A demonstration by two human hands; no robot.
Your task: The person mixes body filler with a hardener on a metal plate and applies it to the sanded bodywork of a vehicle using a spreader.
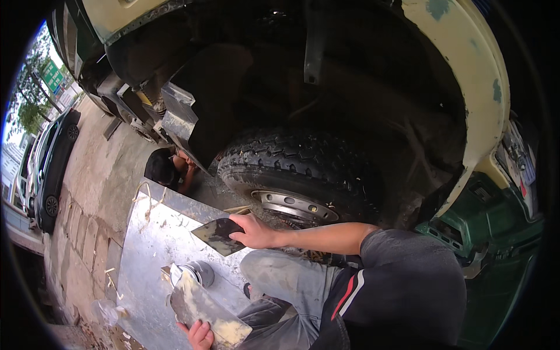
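Right hand (pixel 256 231) grips a dark scraper (pixel 211 234) in its fingers; left hand (pixel 200 335) grips a smeared plate (pixel 211 319); a can (pixel 204 273) stands between both hands' fingers; beyond the right fingers, a tyre (pixel 286 160).

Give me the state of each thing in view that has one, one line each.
Right hand: closed on the scraper
Scraper: held, smeared
Left hand: gripping the board's edge
Board: held, smeared with pale paste
Can: partly hidden; open or shut unclear
Metal sheet: marked, strewn with scraps
Tyre: dusty, on its rim
Wheel arch: cream, patchy
Black car: parked
Jeans: dusty
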